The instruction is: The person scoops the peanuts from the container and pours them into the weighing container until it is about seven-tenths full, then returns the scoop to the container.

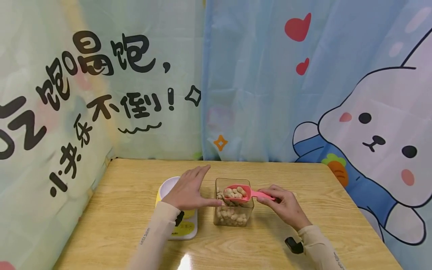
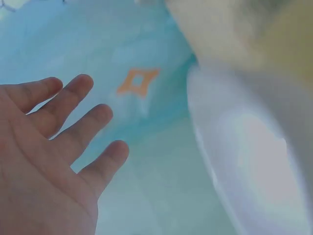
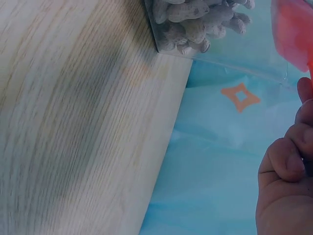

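My right hand grips the handle of a pink scoop, its bowl heaped with peanuts. The scoop overlaps the mouth of a clear square container, which holds more peanuts. Spread fingers and an outstretched thumb mark my left hand, the thumb tip right at the container's near-left rim. In the left wrist view that hand's fingers are extended with nothing in the palm. The right wrist view catches curled fingers at the red-looking scoop, beside the container's peanuts.
A yellow-and-white kitchen scale stands left of the container, partly behind my left hand and sleeve. On it sits a white bowl. Everything rests on a wood-grain table, with printed curtains along its back and sides.
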`<act>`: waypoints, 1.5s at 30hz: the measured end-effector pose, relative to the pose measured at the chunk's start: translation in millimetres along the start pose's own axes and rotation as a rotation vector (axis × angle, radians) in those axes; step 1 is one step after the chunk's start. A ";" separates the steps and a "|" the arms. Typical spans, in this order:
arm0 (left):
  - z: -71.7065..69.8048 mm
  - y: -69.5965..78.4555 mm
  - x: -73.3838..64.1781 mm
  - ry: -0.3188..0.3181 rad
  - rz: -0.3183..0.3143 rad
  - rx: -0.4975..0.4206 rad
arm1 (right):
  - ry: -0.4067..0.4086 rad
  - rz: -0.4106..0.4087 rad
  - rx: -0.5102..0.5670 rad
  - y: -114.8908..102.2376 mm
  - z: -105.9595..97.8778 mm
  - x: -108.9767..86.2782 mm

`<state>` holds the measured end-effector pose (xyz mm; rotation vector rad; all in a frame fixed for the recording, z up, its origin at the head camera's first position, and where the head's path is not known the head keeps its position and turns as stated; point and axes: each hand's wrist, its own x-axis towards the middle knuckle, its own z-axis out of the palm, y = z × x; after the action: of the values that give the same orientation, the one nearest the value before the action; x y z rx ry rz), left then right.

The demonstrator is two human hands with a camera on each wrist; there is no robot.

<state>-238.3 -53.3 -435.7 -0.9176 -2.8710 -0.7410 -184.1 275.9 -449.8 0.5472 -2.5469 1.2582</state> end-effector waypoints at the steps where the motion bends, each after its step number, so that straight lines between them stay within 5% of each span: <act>1: -5.0 -5.6 -3.5 0.024 -0.002 0.010 | 0.002 0.002 -0.001 3.7 1.3 -0.1; 8: -25.5 -48.5 -33.3 0.123 -0.104 0.042 | 0.013 0.022 -0.003 28.4 8.6 -1.9; 15: -17.7 -73.4 -54.8 0.121 -0.230 -0.007 | 0.030 -0.002 0.073 11.8 8.6 -1.5; 24: 3.1 -84.0 -56.6 0.084 -0.296 -0.064 | 0.047 0.005 0.057 -1.8 4.0 0.4; 34: 5.7 -84.7 -55.5 0.072 -0.328 -0.089 | 0.059 0.014 0.075 -24.5 -0.2 20.6; 45: 8.7 -86.4 -55.4 0.080 -0.348 -0.115 | 0.017 -0.060 0.237 -21.5 38.1 54.9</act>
<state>-239.7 -140.6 -490.4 -0.3837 -2.9751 -0.9515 -226.2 221.4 -436.5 0.6526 -2.3639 1.5458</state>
